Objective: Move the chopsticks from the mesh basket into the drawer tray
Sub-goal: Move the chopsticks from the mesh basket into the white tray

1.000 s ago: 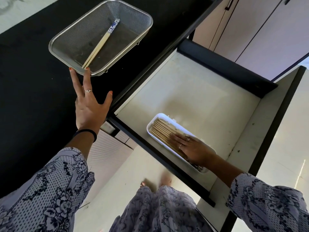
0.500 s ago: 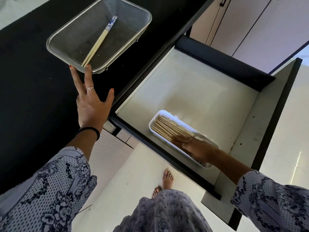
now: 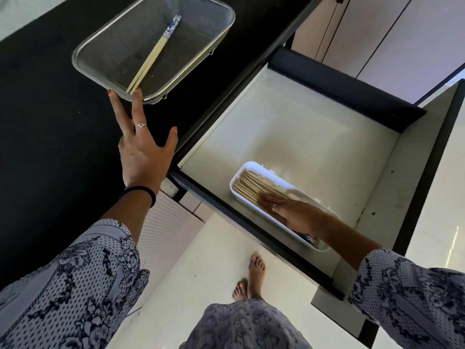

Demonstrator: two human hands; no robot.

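Observation:
A metal mesh basket sits on the black counter at upper left. One pair of pale chopsticks with blue-and-white patterned tops lies diagonally inside it. My left hand reaches up with fingers spread; two fingertips touch the basket's near rim by the chopstick tips, holding nothing. In the pulled-out drawer, a white tray holds several pale chopsticks side by side. My right hand lies flat on them, fingers extended, covering the tray's near half.
The drawer has a pale bare floor beyond the tray and dark walls. The black counter spreads to the left. Cabinet doors stand at upper right. My bare feet stand on the light floor below the drawer front.
My left hand has stretched farther up, its fingertips now on the basket's rim. My right hand has slid slightly back along the chopsticks in the tray, still flat on them.

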